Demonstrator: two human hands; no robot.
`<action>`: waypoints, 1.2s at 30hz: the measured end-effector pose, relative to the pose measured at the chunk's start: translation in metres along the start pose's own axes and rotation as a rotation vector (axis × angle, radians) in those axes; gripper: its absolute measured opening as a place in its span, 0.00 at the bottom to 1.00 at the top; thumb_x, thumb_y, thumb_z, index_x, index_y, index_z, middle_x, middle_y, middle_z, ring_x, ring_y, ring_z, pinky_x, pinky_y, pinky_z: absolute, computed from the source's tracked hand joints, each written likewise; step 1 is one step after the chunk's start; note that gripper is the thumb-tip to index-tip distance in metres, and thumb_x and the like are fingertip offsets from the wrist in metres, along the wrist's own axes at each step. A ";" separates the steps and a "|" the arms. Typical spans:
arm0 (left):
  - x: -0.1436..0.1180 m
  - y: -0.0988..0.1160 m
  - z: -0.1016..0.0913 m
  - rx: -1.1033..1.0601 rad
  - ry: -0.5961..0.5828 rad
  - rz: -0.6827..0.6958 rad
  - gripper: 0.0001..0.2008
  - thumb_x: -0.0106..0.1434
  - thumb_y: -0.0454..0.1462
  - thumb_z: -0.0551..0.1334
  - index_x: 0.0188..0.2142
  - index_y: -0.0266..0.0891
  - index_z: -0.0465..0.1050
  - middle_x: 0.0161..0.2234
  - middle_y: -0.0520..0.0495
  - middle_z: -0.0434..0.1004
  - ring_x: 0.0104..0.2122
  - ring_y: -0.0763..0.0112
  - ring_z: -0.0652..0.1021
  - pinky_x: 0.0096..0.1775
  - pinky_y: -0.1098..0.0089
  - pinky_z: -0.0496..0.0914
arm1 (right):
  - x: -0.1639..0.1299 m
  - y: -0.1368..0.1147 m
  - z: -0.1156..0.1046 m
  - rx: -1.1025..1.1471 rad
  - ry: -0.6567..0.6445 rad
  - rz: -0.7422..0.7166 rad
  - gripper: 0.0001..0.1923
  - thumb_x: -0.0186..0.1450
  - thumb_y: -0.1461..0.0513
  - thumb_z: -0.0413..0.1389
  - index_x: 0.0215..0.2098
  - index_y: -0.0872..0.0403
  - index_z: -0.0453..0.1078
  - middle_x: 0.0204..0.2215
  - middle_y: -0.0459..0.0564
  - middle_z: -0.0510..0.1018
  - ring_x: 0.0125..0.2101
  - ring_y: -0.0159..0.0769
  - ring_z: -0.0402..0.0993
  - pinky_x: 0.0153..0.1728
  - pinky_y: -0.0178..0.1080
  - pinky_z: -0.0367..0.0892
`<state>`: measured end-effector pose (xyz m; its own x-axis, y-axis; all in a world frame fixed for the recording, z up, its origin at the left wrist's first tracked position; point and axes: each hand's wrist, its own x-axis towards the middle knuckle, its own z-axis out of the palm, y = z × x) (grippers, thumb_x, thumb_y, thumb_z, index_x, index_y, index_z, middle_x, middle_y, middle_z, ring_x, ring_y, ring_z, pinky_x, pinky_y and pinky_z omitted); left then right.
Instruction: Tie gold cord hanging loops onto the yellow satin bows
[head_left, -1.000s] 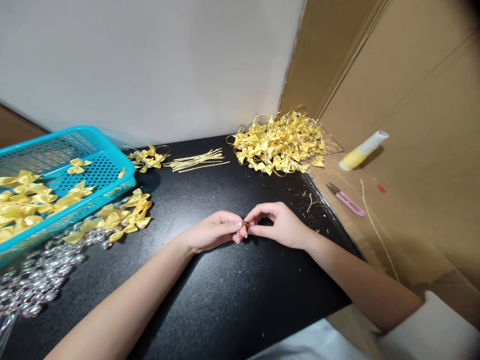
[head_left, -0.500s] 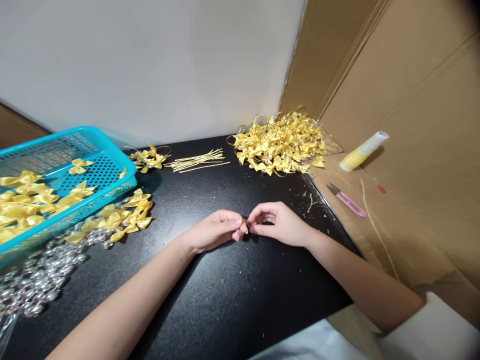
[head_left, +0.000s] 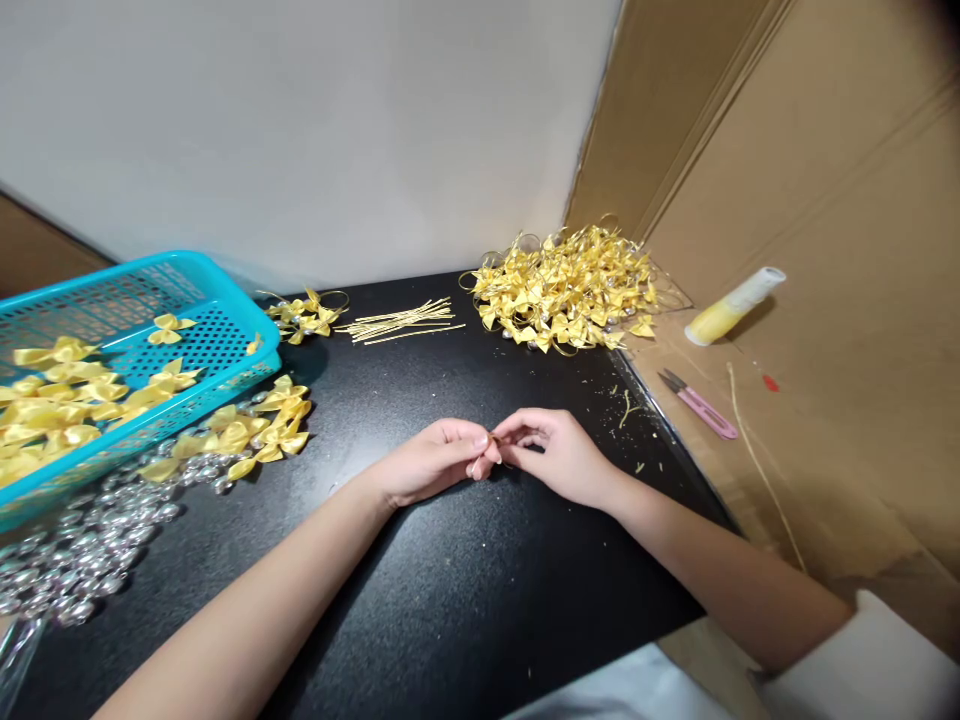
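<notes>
Surface: black speckled tabletop (head_left: 465,600) in a corner, pale wall behind, brown cardboard panels beyond my right hand.
Piece in hand: a small gold wire piece (head_left: 491,447), mostly hidden, sits where my two hands meet; I cannot tell its exact shape.
Left hand: my left hand (head_left: 431,465) rests on the table, fingers curled, thumb and forefinger pinched on the wire piece.
Right hand: my right hand (head_left: 559,455) pinches the same piece from the other side, other fingers loosely bent.
Done so far: a large heap of finished yellow bows with wire loops (head_left: 566,290) lies ahead and right of my right hand; a smaller cluster (head_left: 307,315) lies ahead of my left.
Left to do: I judge plenty remains. A bundle of cut gold wires (head_left: 401,320) lies ahead of my hands, loose yellow bows (head_left: 255,435) and clear beads (head_left: 82,560) lie left of my left hand, and the blue basket (head_left: 225,300) holds more bows.
Far right: pink snips (head_left: 701,405) and a yellow tube (head_left: 735,305) lie on the cardboard.
</notes>
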<state>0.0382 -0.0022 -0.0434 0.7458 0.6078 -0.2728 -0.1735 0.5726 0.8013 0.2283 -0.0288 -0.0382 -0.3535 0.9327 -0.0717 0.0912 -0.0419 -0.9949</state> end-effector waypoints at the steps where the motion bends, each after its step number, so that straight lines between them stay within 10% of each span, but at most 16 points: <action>1: 0.000 0.000 0.000 -0.005 0.007 0.004 0.18 0.55 0.47 0.70 0.22 0.33 0.73 0.18 0.53 0.66 0.23 0.76 0.65 0.32 0.71 0.59 | 0.001 0.001 -0.001 -0.019 0.031 0.013 0.05 0.57 0.63 0.61 0.32 0.56 0.74 0.29 0.49 0.79 0.31 0.34 0.76 0.38 0.40 0.71; 22: -0.003 0.003 -0.001 0.115 -0.061 0.030 0.18 0.52 0.48 0.71 0.20 0.34 0.76 0.18 0.50 0.69 0.23 0.74 0.67 0.30 0.71 0.60 | 0.010 -0.004 -0.031 -0.208 0.265 -0.228 0.04 0.64 0.60 0.56 0.32 0.52 0.69 0.31 0.46 0.73 0.32 0.34 0.69 0.35 0.38 0.65; 29: -0.005 0.017 0.009 0.543 -0.183 0.088 0.15 0.60 0.45 0.65 0.27 0.35 0.80 0.25 0.48 0.74 0.27 0.73 0.70 0.33 0.72 0.65 | 0.006 -0.009 -0.030 -0.241 0.248 -0.309 0.05 0.65 0.60 0.55 0.32 0.52 0.69 0.31 0.47 0.73 0.32 0.34 0.68 0.35 0.39 0.65; 36: -0.008 0.017 0.022 0.988 0.045 0.116 0.13 0.63 0.41 0.62 0.29 0.34 0.79 0.27 0.46 0.77 0.26 0.72 0.73 0.29 0.73 0.63 | 0.003 -0.014 -0.027 -0.359 0.269 -0.376 0.06 0.65 0.62 0.56 0.29 0.52 0.69 0.29 0.47 0.73 0.33 0.36 0.70 0.37 0.40 0.66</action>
<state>0.0433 -0.0093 -0.0159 0.7295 0.6630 -0.1682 0.3846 -0.1943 0.9024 0.2510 -0.0159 -0.0224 -0.1785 0.9200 0.3489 0.3311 0.3901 -0.8592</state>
